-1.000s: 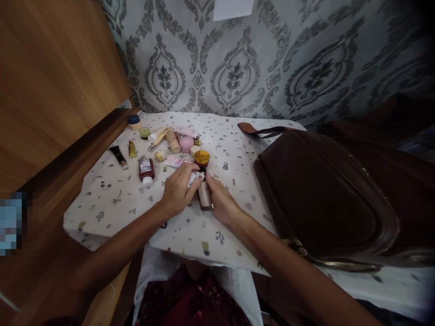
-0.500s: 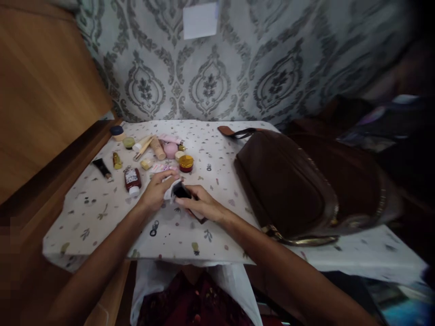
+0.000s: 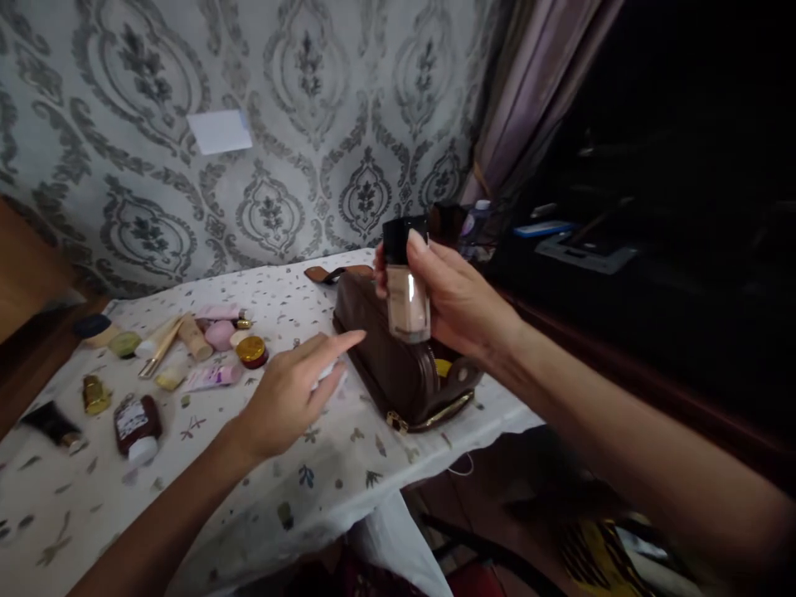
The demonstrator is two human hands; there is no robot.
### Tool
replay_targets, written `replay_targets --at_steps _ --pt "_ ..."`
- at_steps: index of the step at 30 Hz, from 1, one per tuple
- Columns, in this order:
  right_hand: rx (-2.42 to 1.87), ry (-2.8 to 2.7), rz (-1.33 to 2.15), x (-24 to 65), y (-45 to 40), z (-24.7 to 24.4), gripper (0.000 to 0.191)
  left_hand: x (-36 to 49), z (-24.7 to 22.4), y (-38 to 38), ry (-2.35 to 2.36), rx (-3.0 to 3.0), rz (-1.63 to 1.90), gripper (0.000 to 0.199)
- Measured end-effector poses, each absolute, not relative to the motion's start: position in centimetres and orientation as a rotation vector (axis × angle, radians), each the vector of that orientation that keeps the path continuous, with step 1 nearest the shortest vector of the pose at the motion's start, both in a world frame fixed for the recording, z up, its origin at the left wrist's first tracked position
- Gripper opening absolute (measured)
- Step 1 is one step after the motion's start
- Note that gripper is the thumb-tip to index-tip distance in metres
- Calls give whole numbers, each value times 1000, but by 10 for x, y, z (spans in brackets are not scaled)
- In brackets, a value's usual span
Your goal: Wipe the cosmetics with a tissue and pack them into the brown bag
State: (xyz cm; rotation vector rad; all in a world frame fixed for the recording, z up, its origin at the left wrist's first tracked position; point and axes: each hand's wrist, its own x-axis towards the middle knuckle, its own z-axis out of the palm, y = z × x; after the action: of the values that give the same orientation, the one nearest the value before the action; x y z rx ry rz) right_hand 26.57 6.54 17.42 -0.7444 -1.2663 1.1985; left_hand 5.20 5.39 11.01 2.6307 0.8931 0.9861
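My right hand (image 3: 457, 290) grips a foundation bottle (image 3: 407, 303) of clear glass with beige contents and a black cap. It holds the bottle upright over the brown bag (image 3: 389, 356), thumb on the cap. My left hand (image 3: 292, 390) is to the left of the bag, index finger stretched toward the bottle. A crumpled white wipe (image 3: 329, 371) shows between its thumb and fingers, mostly hidden by the hand. The bag lies on the table with its zipped end open toward me; something yellow shows inside.
Cosmetics lie at the left of the patterned tablecloth (image 3: 230, 489): a dark red bottle (image 3: 138, 424), a black tube (image 3: 53, 424), an amber jar (image 3: 252, 351), a pink sponge (image 3: 220, 335) and several others. A patterned wall stands behind; the table's front edge runs below the bag.
The view has turned right. My right hand has lifted the bottle up and over the bag, away from my left hand. The cosmetics on the table lie as before.
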Motion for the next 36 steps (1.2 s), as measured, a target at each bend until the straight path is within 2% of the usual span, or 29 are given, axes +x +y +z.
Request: replay_targets --at_steps 3,6,9,16,26,29,33,36 --pt "-878 -1233 1112 306 84 170 35 89 121 58 904 2857 784 47" --pt "-953 -1258 1071 335 92 158 35 108 116 63 959 2975 654 50" --pt "-1010 -1360 1065 353 92 149 39 113 107 65 941 2988 686 47" --pt "-1170 -1846 965 371 96 146 34 111 102 68 842 3004 763 45" --pt "-1621 -2498 267 363 90 150 34 108 97 70 860 3046 816 45" --pt "-1763 -2672 25 359 89 150 27 107 96 69 858 3044 825 45" --pt "-1743 -2845 -275 357 89 151 24 106 95 69 856 3050 850 45" --pt "-1712 -2919 -374 357 90 155 26 106 93 69 855 3052 853 46"
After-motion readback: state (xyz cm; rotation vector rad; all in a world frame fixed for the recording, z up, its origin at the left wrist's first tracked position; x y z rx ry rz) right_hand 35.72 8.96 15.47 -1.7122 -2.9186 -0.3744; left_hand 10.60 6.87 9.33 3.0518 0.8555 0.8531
